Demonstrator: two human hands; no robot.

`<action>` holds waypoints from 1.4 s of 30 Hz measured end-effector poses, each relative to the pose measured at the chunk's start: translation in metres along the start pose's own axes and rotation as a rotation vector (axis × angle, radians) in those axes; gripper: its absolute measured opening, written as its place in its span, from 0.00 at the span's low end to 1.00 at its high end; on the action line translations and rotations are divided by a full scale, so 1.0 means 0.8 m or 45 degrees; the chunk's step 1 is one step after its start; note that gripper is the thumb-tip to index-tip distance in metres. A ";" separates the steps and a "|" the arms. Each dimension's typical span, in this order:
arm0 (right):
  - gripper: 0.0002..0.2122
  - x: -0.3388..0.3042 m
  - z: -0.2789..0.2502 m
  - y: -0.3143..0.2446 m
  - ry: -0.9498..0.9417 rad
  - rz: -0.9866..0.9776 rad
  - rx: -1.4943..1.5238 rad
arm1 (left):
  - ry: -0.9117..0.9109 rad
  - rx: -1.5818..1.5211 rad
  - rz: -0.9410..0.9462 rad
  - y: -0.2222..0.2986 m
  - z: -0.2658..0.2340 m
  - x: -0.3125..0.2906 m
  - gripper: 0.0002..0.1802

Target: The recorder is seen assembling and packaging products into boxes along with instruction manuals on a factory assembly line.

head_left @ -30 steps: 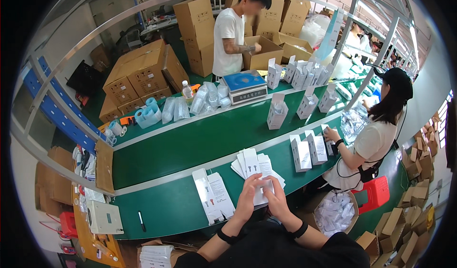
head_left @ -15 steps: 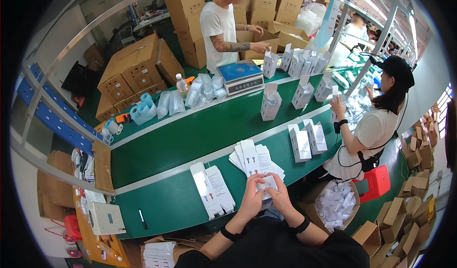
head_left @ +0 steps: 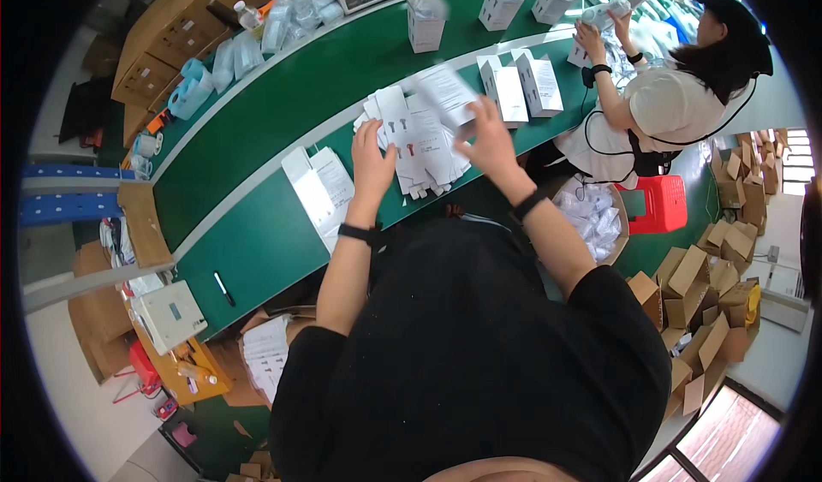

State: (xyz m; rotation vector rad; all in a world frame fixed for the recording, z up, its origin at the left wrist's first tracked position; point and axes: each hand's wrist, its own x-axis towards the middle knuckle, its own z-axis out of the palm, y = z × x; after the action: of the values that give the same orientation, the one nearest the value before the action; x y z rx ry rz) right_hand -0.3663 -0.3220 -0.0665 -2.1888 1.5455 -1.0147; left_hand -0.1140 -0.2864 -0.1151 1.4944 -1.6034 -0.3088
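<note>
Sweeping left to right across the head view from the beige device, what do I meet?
Beige device, marker pen, smaller stack of flat cartons, left hand, right hand, bagged white items, red stool.

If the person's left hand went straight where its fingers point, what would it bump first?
The left hand would probably meet the pile of flat white printed cardboard boxes; depth is unclear, so they may be touching.

The table (head_left: 248, 249) is showing plain green, and the flat cartons (head_left: 419, 148) are displaying white with small grey and red pictures. The blurred box (head_left: 449, 93) is looking white (perhaps greyer at its lower end). The stool (head_left: 664, 201) is showing bright red.
</note>
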 end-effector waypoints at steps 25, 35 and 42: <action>0.43 -0.055 -0.038 -0.033 -0.241 -0.037 -0.081 | -0.713 -0.174 0.207 0.098 -0.049 0.024 0.31; 0.53 0.027 -0.027 -0.106 -0.135 -0.510 0.468 | -0.162 -0.375 -0.305 0.131 -0.121 0.075 0.36; 0.40 0.033 -0.054 -0.149 -0.075 -0.349 0.927 | -0.037 -0.951 0.256 0.103 -0.103 0.061 0.41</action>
State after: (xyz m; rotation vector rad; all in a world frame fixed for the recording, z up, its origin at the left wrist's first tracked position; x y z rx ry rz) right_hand -0.3058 -0.2921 0.0441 -1.8840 0.6805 -1.3142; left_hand -0.1027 -0.2794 0.0106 0.7552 -1.4156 -0.7222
